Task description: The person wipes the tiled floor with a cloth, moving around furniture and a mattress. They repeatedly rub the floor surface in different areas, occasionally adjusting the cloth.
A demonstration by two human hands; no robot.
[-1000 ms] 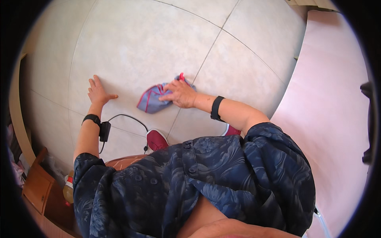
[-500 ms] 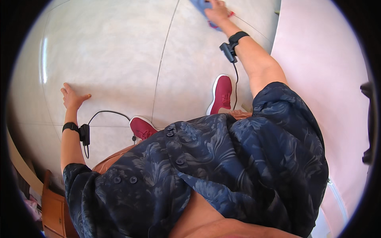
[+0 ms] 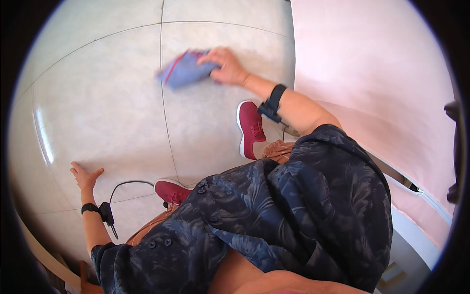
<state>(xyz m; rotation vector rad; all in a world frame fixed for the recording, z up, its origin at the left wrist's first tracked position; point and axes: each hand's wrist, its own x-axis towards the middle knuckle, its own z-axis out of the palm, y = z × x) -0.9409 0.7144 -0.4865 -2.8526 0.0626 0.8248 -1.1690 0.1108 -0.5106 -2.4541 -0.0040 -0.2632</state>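
A blue-grey cloth [image 3: 188,70] with a red edge stripe lies against the pale tiled floor [image 3: 112,108], slightly blurred. My right hand [image 3: 225,66] grips its right end, fingers bent over the fabric. Off to the left, my left hand [image 3: 86,177] is held with fingers spread and nothing in it. From this view I cannot tell whether that hand touches the tiles. Each wrist wears a black strap with a small black device; a cable runs from the left device [image 3: 106,212].
My maroon shoes [image 3: 251,125] stand on the tiles between my hands. Along the right side hangs pale pink fabric [image 3: 362,59] with a zip near its lower part. A curved wooden edge [image 3: 49,259] shows at the lower left.
My right hand has brought the cloth from the far right toward me and leftward. The view has shifted, and my left hand appears lower in it, still spread.
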